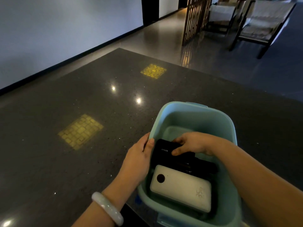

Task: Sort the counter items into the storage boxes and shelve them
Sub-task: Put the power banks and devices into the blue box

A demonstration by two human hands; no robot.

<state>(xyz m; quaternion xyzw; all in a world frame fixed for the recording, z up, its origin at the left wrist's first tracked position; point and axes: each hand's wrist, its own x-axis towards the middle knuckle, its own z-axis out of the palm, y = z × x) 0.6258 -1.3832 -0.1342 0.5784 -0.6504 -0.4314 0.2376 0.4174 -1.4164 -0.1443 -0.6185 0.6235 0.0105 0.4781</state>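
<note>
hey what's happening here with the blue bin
A person is packing power banks into a light blue storage box on a dark stone counter. The left hand grips the box's left rim, while the right hand reaches inside and holds a black Anker power bank. A white power bank already lies in the box, nearer the person, partly over the black one.

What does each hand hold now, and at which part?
The right hand grips the black Anker power bank at its far end, inside the blue box. The left hand holds the blue box by its left rim.
</note>
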